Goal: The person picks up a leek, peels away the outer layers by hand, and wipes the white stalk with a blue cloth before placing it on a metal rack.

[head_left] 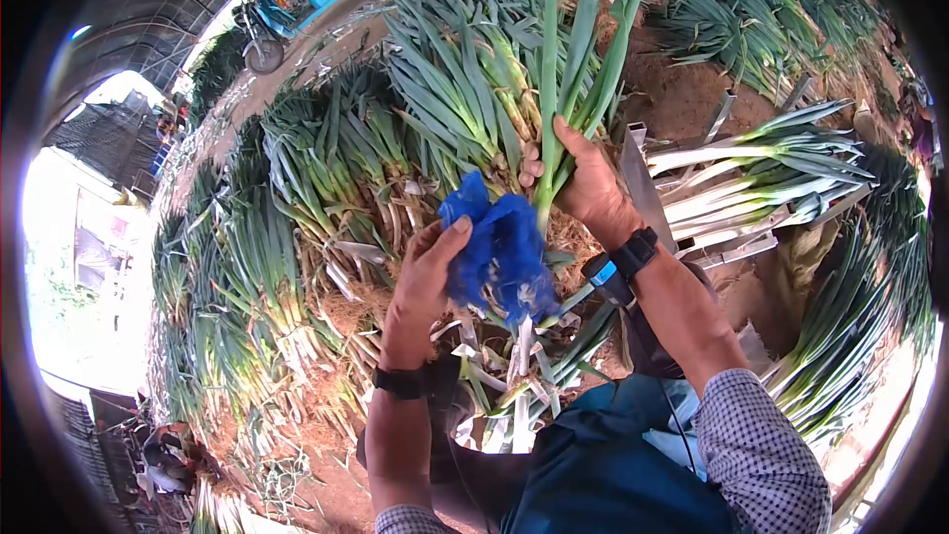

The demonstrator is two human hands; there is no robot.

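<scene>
My right hand [586,181] grips a green onion stalk [576,49] around its lower part, leaves pointing up and away from me. My left hand [427,267] holds a crumpled blue cloth or bag [499,249] against the stalk's lower end, where whitish peelings [521,336] hang down. Both wrists wear black bands, and the sleeves are checked.
Piles of bundled green onions [297,198] cover the ground ahead and to the left. A metal rack [692,227] on the right holds cleaned stalks [761,173]. A black tool with a hose [613,282] hangs by my right wrist. A tricycle cart [287,10] stands far off.
</scene>
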